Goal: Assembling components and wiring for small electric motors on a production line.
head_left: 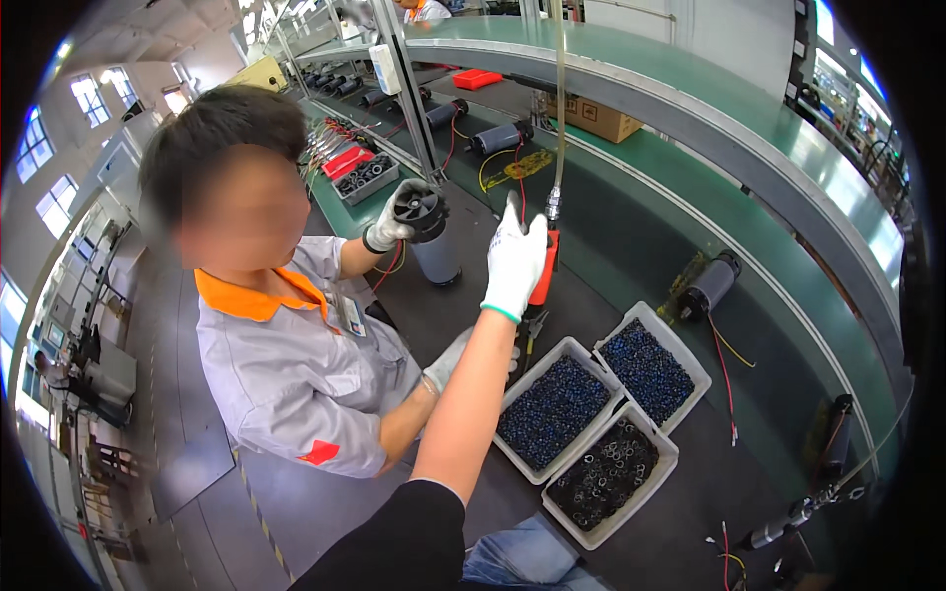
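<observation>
My left hand, in a white glove with a green cuff, reaches up and away. Its two visible fingertips point away and stand apart; the other fingers are hidden. Right beside it hangs a red-bodied power driver on a hose; whether the glove touches it I cannot tell. Beyond the fingertips lies a dark cylindrical motor with red and yellow wires. On the left, a co-worker's gloved hand holds the top of an upright motor with a black fan. The co-worker's other glove is partly behind my forearm. My right hand is out of view.
Three white bins stand on the dark bench: two of small blue-black parts, one of dark rings. Another motor lies farther right. A green shelf runs overhead. A second hanging tool is at lower right.
</observation>
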Available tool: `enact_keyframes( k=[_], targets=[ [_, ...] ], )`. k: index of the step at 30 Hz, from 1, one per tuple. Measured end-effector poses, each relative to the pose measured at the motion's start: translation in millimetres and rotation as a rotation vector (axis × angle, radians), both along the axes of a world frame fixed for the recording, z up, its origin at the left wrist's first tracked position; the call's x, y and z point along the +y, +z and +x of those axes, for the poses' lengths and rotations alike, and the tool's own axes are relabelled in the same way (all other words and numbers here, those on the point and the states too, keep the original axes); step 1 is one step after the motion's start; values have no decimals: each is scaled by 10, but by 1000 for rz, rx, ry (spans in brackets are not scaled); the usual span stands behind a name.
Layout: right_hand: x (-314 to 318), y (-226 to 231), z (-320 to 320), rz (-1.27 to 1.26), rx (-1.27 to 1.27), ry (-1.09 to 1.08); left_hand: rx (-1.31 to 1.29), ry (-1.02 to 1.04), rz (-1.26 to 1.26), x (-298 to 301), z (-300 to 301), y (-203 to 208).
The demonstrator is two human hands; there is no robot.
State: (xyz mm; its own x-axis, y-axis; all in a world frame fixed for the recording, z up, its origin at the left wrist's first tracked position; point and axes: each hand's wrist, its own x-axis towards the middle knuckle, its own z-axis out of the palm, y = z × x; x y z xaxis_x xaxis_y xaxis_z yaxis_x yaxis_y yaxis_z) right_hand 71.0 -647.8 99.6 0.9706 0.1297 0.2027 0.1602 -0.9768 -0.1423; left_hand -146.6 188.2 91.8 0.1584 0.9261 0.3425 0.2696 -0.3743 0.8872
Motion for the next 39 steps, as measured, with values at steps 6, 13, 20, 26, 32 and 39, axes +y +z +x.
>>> enact_keyframes(
  k=[6, 13, 20, 26, 32, 39],
  targets=[
    [109, 64, -90, 150, 79, -32, 139, 65, 73, 297, 174, 332],
    [40, 65, -103, -55, 8, -48, 204, 49, 42, 12, 140, 567],
    [108, 79, -103, -6, 9, -89, 115, 1, 134, -849, -98, 851],
    [49, 36, -86, -55, 10, -127, -27, -244, 55, -2077, -463, 963],
    [-31, 51, -60, -8, 51, -140, 42, -752, -9, -3449, -876, 202],
    [16, 56, -41, 17, 85, -178, 70, -1097, 304, -4094, -846, -759]
  ],
)
